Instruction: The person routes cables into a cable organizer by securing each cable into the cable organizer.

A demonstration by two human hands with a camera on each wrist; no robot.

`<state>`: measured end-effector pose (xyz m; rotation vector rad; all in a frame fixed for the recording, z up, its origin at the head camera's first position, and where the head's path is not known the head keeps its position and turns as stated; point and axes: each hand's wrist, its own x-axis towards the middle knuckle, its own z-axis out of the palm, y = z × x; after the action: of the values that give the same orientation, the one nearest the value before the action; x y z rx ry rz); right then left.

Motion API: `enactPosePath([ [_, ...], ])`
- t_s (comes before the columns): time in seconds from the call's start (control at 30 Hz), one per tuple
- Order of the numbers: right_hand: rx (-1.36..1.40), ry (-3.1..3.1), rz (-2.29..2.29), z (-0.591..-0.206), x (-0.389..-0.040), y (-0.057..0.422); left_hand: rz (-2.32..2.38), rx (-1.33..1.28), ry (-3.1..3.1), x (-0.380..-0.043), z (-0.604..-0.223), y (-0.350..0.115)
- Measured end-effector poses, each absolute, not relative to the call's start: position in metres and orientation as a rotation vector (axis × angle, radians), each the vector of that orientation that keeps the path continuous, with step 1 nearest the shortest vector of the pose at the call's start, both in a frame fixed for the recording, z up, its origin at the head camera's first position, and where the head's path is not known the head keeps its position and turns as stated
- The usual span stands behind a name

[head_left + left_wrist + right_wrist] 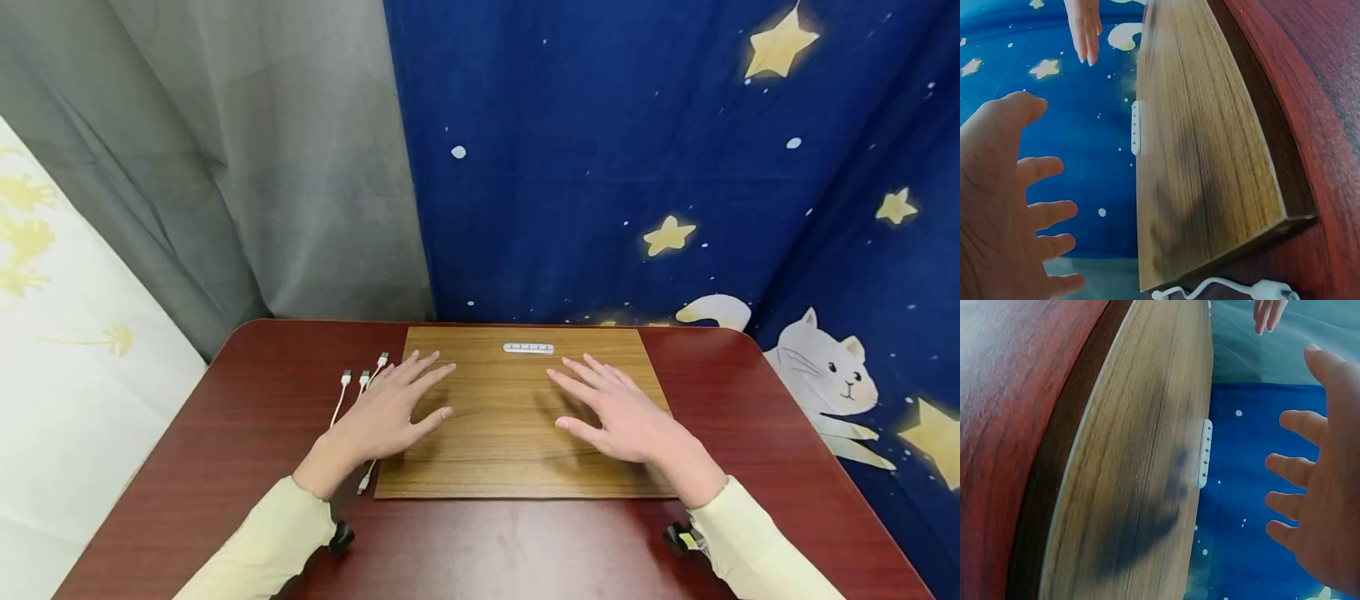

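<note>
Fingers (pixel 435 377) of left hand (pixel 386 410) and right hand (pixel 624 415) spread apart; wooden board (pixel 495 450) below; white strip (pixel 528 348) just ahead, between them.

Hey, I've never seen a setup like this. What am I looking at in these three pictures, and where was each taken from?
No machine here, just a person's bare left hand and right hand, both open above a wooden board. The wide picture comes from a camera worn on the head; the other two come from cameras on each wrist, so the table looks tipped sideways. A small white strip sits near the board's far edge, and white cables lie on its left. Neither hand holds anything.
</note>
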<state>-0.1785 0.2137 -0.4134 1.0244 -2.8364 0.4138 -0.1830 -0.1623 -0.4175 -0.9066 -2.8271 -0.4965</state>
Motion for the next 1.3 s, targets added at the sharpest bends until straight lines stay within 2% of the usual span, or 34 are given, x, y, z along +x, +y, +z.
enactPosePath([
  [0.3, 1.084, -2.709, 0.484, -0.411, -0.171, 0.195, -0.576, -0.844, -2.753, -0.183, -0.426, -0.183],
  [0.9, 1.205, -2.831, 0.536, -0.421, -0.147, 0.126, -0.749, -0.287, -2.843, -0.189, -0.417, -0.215],
  [1.3, 1.266, -2.868, 0.561, -0.410, -0.138, 0.085, -0.658, -0.238, -2.908, -0.190, -0.394, -0.226],
])
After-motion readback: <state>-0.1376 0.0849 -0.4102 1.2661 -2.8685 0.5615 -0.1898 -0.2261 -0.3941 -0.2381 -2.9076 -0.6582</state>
